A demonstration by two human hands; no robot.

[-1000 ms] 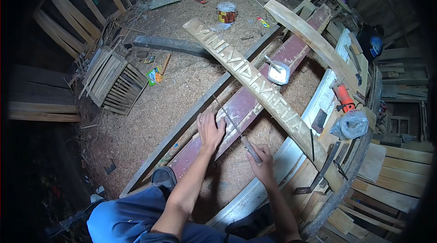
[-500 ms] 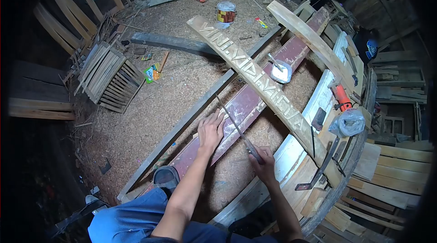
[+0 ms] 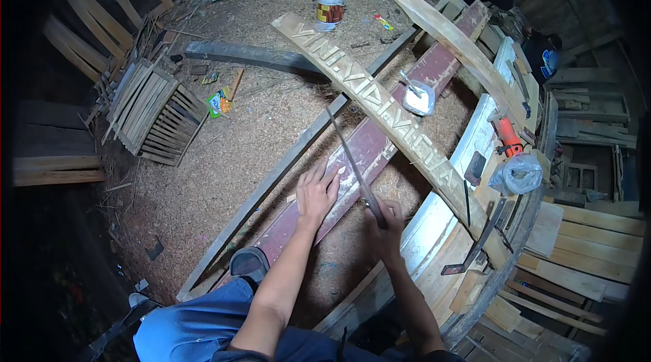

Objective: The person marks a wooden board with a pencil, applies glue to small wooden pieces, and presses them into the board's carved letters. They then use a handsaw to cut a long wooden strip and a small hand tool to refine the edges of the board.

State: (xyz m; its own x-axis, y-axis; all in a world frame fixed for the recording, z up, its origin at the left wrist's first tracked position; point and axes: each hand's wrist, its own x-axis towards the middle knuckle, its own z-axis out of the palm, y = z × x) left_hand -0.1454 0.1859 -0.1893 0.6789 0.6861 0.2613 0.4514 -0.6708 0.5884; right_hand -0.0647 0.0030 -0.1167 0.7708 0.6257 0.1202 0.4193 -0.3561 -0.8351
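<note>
My left hand is pressed on a maroon plank, its fingers over a small pale piece of wood. Most of that piece is hidden under the hand. In my right hand is the dark handle of a hand saw. Its narrow blade slants up and left across the plank, just right of my left fingertips. Beyond the blade, a board with raised letters lies across the plank. A plastic tub of white paste with a stick in it stands behind that board.
On the right-hand bench lie an orange power tool, a clear plastic bag and a metal square. A paint can and a slatted wooden crate stand on the shavings-covered floor. Two other people are at the upper right.
The saw and my right hand have moved forward, away from my body, and the blade's tip reaches farther past the plank. My left hand stays on the wood. The view has shifted slightly.
</note>
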